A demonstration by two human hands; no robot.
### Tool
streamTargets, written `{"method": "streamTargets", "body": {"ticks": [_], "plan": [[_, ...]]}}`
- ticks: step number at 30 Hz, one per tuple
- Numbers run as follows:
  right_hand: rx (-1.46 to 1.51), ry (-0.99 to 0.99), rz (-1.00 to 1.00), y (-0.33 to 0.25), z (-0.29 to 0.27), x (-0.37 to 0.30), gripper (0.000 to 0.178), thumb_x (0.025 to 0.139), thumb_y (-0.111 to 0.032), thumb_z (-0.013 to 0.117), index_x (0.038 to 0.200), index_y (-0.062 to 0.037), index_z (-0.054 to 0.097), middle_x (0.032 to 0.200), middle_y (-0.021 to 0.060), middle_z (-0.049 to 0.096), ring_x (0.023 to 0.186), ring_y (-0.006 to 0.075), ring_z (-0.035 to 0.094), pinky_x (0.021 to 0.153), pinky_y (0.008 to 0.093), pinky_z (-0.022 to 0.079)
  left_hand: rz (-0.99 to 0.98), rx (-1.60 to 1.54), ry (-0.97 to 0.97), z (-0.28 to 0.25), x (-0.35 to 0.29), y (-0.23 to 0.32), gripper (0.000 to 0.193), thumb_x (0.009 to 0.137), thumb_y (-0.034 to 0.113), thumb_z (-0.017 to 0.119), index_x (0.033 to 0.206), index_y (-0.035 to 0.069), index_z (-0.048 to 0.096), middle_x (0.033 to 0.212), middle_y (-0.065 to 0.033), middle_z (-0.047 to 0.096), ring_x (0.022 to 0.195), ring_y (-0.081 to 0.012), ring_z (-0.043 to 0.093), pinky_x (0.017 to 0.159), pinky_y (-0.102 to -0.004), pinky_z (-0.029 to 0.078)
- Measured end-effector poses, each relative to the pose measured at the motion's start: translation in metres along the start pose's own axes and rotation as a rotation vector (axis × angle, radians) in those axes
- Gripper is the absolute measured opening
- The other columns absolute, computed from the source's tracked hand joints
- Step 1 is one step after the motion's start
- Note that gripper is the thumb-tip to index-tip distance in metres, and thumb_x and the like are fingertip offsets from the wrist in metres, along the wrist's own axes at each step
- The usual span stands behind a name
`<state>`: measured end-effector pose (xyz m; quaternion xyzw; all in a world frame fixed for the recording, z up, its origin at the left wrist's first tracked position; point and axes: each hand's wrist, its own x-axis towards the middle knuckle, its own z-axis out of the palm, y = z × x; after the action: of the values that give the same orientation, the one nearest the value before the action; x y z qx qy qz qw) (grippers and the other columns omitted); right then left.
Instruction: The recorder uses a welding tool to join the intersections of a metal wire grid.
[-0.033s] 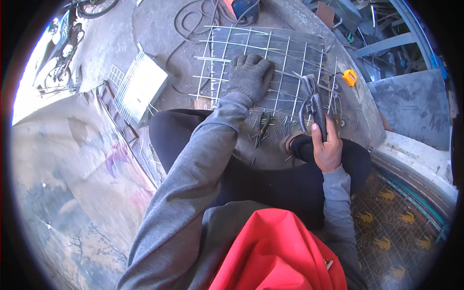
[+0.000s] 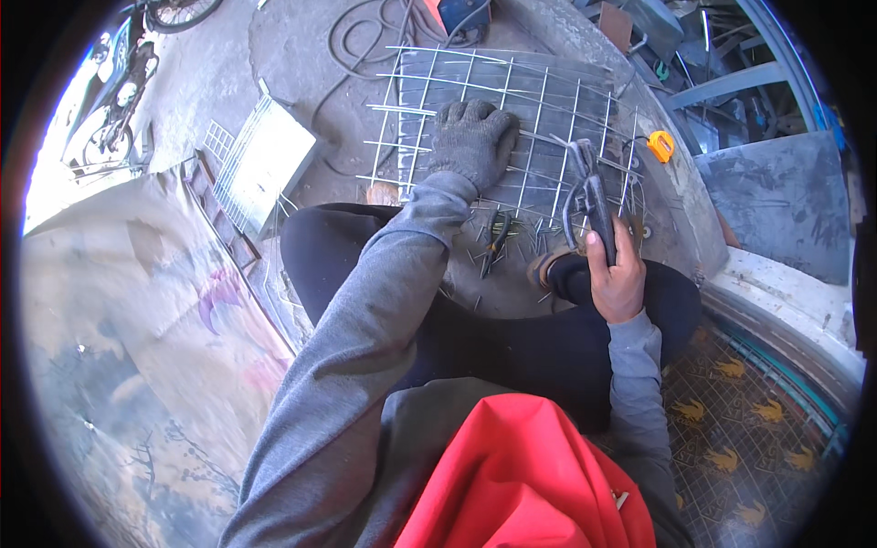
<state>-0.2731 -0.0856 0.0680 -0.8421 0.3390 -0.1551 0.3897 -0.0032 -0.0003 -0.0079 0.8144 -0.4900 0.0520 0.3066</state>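
Observation:
My left hand point(image 2: 470, 142), in a dark grey knitted glove, is closed with knuckles up on a panel of crossed metal wires, a wire mesh point(image 2: 541, 96). The mesh lies over a dark flat sheet point(image 2: 443, 78) on the ground. My bare right hand point(image 2: 619, 283) grips the black handle of a welding electrode holder point(image 2: 598, 208), its lever on the left side. Its jaws are over the right part of the mesh. A thin rod point(image 2: 544, 137) runs from the jaws toward my gloved fingers. Pliers point(image 2: 496, 242) lie on the ground between my legs.
Short wire offcuts point(image 2: 525, 242) lie around the pliers. An orange tape measure point(image 2: 660, 146) is right of the mesh. Coiled cable point(image 2: 343, 41) and a blue box point(image 2: 464, 16) lie beyond it. A white panel with wire grid point(image 2: 272, 155) stands left. Metal frames point(image 2: 731, 87) are far right.
Both hands keep their places and grips. The near left end of a mesh wire has shifted slightly left. Otherwise hardly anything differs.

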Motion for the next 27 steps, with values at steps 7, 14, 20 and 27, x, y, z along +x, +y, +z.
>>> {"method": "streamTargets", "body": {"ticks": [7, 14, 20, 27], "plan": [[-0.053, -0.004, -0.036, 0.0048, 0.0093, 0.0058, 0.045, 0.102, -0.026, 0.066, 0.136, 0.0019, 0.059, 0.113, 0.0244, 0.072, 0.100, 0.0374, 0.073, 0.085, 0.0416, 0.057, -0.042, 0.024, -0.046, -0.0009, 0.0008, 0.0029, 0.019, 0.093, 0.033, 0.067, 0.107, 0.022, 0.074, 0.115, -0.0089, 0.068, 0.116, -0.0354, 0.060, 0.107, -0.0512, 0.041], [-0.037, -0.034, 0.009, 0.0036, 0.0095, 0.0076, 0.047, 0.102, -0.029, 0.066, 0.136, 0.0036, 0.059, 0.114, 0.0260, 0.072, 0.103, 0.0389, 0.073, 0.087, 0.0424, 0.057, -0.026, 0.031, -0.040, -0.0031, 0.0005, 0.0022, 0.020, 0.094, 0.033, 0.068, 0.109, 0.022, 0.075, 0.116, -0.0092, 0.067, 0.113, -0.0369, 0.059, 0.101, -0.0520, 0.045], [-0.010, -0.039, 0.006, 0.0066, 0.0099, 0.0087, 0.047, 0.102, -0.030, 0.066, 0.136, 0.0025, 0.060, 0.113, 0.0257, 0.072, 0.104, 0.0390, 0.073, 0.087, 0.0426, 0.057, -0.057, 0.011, -0.067, -0.0031, 0.0013, 0.0049, 0.019, 0.093, 0.033, 0.067, 0.107, 0.022, 0.074, 0.116, -0.0081, 0.067, 0.117, -0.0348, 0.059, 0.107, -0.0505, 0.041], [-0.014, -0.039, 0.024, 0.0086, 0.0096, 0.0087, 0.046, 0.102, -0.030, 0.066, 0.136, 0.0014, 0.060, 0.112, 0.0254, 0.072, 0.103, 0.0388, 0.073, 0.086, 0.0427, 0.057, -0.011, 0.034, -0.053, -0.0049, 0.0014, 0.0047, 0.021, 0.094, 0.032, 0.067, 0.110, 0.021, 0.075, 0.115, -0.0093, 0.067, 0.113, -0.0359, 0.059, 0.101, -0.0517, 0.045]]}}
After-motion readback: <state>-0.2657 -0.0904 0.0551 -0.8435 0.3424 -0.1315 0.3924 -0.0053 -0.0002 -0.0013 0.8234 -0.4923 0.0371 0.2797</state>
